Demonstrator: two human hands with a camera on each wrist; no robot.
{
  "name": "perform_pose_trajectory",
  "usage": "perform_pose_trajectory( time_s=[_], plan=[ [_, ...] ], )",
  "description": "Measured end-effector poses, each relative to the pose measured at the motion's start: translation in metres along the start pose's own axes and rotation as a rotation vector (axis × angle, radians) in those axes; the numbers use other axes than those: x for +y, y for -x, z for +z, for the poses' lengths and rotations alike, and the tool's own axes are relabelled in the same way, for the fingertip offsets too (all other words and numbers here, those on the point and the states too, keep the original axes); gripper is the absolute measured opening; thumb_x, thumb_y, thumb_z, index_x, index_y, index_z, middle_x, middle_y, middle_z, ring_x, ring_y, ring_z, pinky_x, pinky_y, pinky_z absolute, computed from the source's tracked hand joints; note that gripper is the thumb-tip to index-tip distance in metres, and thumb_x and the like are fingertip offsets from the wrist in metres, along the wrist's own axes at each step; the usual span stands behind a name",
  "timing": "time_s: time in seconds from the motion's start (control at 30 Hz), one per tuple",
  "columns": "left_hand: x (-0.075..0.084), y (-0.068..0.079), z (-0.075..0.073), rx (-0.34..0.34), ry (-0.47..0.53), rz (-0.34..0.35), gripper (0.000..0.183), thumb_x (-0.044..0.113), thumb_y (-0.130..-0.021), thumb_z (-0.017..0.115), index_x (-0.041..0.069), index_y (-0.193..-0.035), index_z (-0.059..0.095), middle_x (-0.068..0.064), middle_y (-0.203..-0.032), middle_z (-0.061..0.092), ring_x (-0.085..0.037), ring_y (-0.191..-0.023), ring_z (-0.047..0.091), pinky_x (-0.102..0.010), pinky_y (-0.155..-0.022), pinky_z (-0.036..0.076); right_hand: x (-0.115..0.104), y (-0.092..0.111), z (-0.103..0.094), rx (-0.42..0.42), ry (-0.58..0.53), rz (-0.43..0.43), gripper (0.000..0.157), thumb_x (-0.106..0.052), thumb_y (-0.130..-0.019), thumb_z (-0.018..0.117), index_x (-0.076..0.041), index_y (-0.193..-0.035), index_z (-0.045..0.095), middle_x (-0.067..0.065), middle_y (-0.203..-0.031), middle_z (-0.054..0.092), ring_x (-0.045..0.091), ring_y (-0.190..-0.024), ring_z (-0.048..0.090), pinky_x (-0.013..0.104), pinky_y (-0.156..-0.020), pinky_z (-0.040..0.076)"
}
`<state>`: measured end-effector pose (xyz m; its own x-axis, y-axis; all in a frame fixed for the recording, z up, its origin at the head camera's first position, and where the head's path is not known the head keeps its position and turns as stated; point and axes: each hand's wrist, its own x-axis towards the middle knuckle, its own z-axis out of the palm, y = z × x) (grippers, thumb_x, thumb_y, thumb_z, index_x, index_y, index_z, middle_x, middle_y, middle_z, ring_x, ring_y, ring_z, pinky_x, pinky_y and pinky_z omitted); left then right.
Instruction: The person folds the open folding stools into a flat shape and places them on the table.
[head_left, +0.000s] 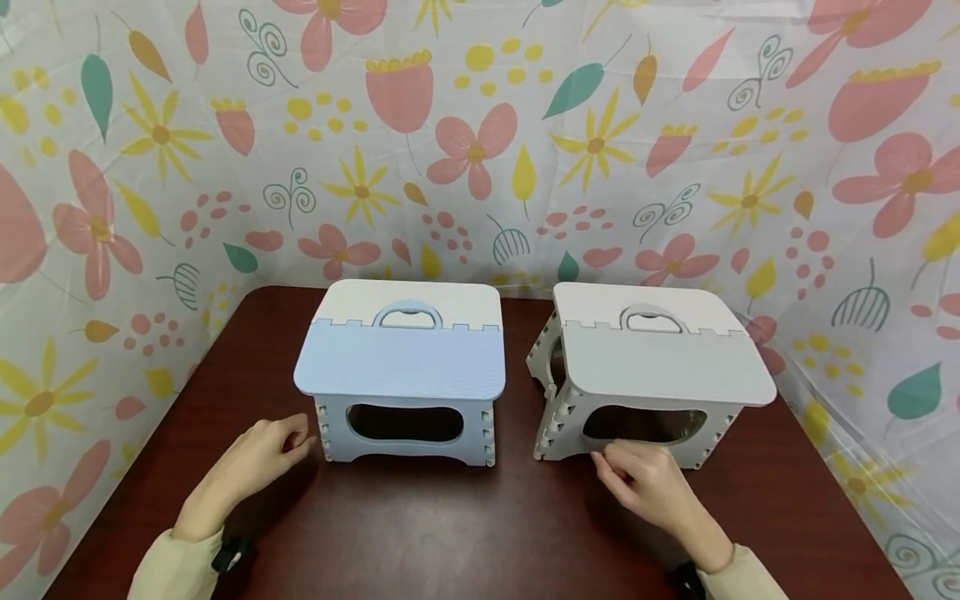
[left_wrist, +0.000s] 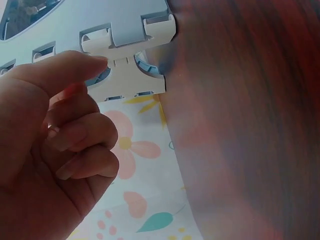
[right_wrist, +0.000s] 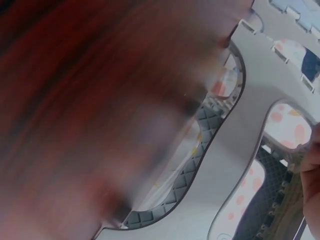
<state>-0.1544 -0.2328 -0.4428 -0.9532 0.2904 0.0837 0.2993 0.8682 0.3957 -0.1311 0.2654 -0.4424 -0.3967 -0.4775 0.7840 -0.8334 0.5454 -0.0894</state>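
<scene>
A blue folding step stool (head_left: 401, 362) with a white rear top half and a carry handle (head_left: 408, 315) stands unfolded on the table. To its right stands a grey one (head_left: 667, 362) of the same make, turned at an angle, its left side panel (head_left: 551, 358) bent outward at the hinge. My left hand (head_left: 255, 458) is beside the blue stool's left leg, fingers loosely curled around nothing; the left wrist view shows these bent fingers (left_wrist: 85, 135) close up. My right hand (head_left: 648, 483), also loosely curled, is in front of the grey stool's lower front panel (right_wrist: 210, 175). Whether it touches the panel is unclear.
Both stools stand on a dark reddish-brown table (head_left: 450, 533). A white sheet with printed flowers and leaves (head_left: 480, 208) hangs behind the table and along its sides. The stools are separated by a narrow gap.
</scene>
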Motion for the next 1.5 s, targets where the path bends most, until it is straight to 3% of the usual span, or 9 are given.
perform_pose_trajectory(
  time_s=[0.17,0.5,0.8,1.13,1.33,1.5],
  plan=[
    [-0.001,0.002,0.003,-0.019,0.023,-0.010,0.027,0.017,-0.084,0.065,0.019,-0.073,0.040,0.010,-0.053,0.026,-0.002,-0.043,0.023,-0.019,-0.041,0.022,-0.003,0.003,0.006,-0.069,-0.014,0.017,0.035,-0.015,-0.087,0.056,-0.019,-0.058,0.038,-0.014,-0.056,0.030,-0.008,-0.057,0.024,0.005,-0.054,0.019],
    [0.000,0.005,0.007,-0.044,0.061,-0.011,0.024,0.013,-0.086,0.061,0.019,-0.072,0.042,0.010,-0.055,0.029,0.000,-0.044,0.025,-0.018,-0.043,0.023,-0.010,0.002,0.015,-0.226,-0.023,0.087,0.018,-0.014,-0.083,0.063,-0.023,-0.072,0.051,-0.018,-0.061,0.037,-0.006,-0.055,0.032,0.005,-0.054,0.026],
    [0.000,0.005,0.007,-0.071,0.077,0.005,0.023,0.012,-0.086,0.059,0.019,-0.074,0.041,0.010,-0.056,0.028,0.000,-0.045,0.024,-0.017,-0.043,0.023,-0.015,-0.002,0.022,-0.327,-0.024,0.110,0.012,-0.015,-0.082,0.065,-0.023,-0.081,0.056,-0.019,-0.066,0.049,-0.003,-0.057,0.042,0.012,-0.055,0.036],
    [0.000,0.006,0.009,-0.114,0.131,0.019,0.021,0.011,-0.087,0.058,0.017,-0.076,0.041,0.009,-0.059,0.032,0.001,-0.046,0.025,-0.017,-0.044,0.024,-0.019,-0.006,0.031,-0.390,0.018,0.146,0.014,-0.019,-0.077,0.069,-0.024,-0.084,0.058,-0.022,-0.072,0.053,-0.006,-0.058,0.043,0.012,-0.055,0.037],
    [-0.001,0.005,0.012,-0.087,0.167,0.061,0.020,0.007,-0.086,0.057,0.017,-0.079,0.041,0.009,-0.061,0.033,0.002,-0.047,0.025,-0.017,-0.045,0.026,-0.022,-0.011,0.036,-0.410,-0.004,0.159,0.014,-0.017,-0.077,0.070,-0.022,-0.086,0.059,-0.021,-0.076,0.056,-0.004,-0.061,0.047,0.014,-0.056,0.038],
    [-0.001,0.004,0.016,0.000,0.220,0.139,0.020,-0.004,-0.083,0.054,0.011,-0.086,0.041,0.007,-0.067,0.038,0.002,-0.054,0.032,-0.017,-0.049,0.031,-0.026,-0.014,0.040,-0.460,-0.080,0.203,0.011,-0.016,-0.082,0.066,-0.016,-0.092,0.060,-0.015,-0.080,0.058,-0.001,-0.066,0.051,0.012,-0.061,0.040]
  ],
)
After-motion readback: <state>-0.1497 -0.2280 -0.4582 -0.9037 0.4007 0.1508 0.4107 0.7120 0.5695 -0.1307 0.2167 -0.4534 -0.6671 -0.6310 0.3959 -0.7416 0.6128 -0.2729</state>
